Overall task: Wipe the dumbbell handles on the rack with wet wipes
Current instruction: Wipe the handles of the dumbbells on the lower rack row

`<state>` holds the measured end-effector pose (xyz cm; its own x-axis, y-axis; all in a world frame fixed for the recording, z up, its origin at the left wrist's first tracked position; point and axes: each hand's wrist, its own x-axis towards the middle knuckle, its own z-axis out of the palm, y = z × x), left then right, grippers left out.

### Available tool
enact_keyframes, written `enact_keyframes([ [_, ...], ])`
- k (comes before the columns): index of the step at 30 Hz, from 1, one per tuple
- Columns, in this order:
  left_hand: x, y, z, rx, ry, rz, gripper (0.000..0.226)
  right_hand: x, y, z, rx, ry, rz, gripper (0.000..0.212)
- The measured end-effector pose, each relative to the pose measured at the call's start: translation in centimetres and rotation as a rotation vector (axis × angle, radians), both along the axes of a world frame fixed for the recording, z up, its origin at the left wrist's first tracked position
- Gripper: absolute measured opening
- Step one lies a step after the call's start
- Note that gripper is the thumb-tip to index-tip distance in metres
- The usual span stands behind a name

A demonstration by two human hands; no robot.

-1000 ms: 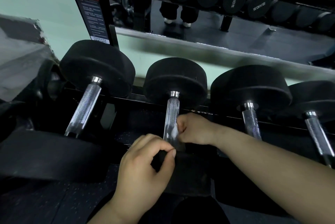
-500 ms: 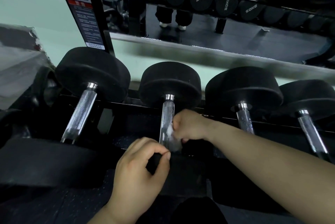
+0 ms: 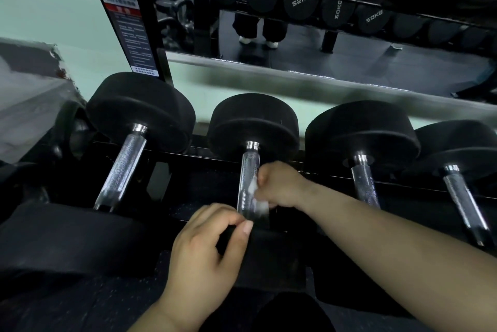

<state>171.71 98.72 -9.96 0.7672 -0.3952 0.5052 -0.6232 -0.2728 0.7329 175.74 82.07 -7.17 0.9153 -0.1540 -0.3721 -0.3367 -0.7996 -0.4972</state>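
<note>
Several black dumbbells lie side by side on a dark rack, their knurled chrome handles pointing toward me. My right hand presses a white wet wipe against the right side of the second dumbbell's handle, around its lower half. My left hand grips the near black head of that same dumbbell, thumb and fingers curled over its top edge. The first handle on the left and the third handle and fourth handle on the right are bare.
A mirror behind the rack reflects more dumbbells and a person's legs. A black post with a printed notice stands at the back left. A large black dumbbell head fills the near left.
The wipe now shows more below my right hand, which has shifted slightly on the second handle. My left hand keeps its hold on the near head. The view has drifted a little.
</note>
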Motion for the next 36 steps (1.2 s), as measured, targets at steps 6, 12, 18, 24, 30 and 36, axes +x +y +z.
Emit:
enact_keyframes([
  [6,-0.2,0.1,0.4,0.035,0.059,0.000,0.025,-0.5,0.1,0.2,0.066,-0.042,-0.043,0.029],
  [12,-0.1,0.0,1.8,-0.063,0.294,-0.017,0.015,-3.0,-0.9,1.9,0.467,-0.125,-0.154,0.018],
  [18,2.9,-0.6,3.9,-0.049,0.701,-0.088,0.049,-4.1,0.5,3.3,0.745,-0.155,-0.082,0.024],
  [24,5.6,0.6,4.5,-0.077,0.768,-0.056,0.020,-4.1,2.0,3.0,0.705,-0.200,-0.195,0.020],
  [30,8.2,2.9,4.3,-0.071,0.728,0.236,0.021,-5.6,3.7,1.3,0.296,-0.193,-0.212,0.030],
  [36,8.6,-0.1,2.9,0.098,0.720,0.186,0.024,-6.2,3.9,1.4,0.226,-0.247,-0.237,0.026],
])
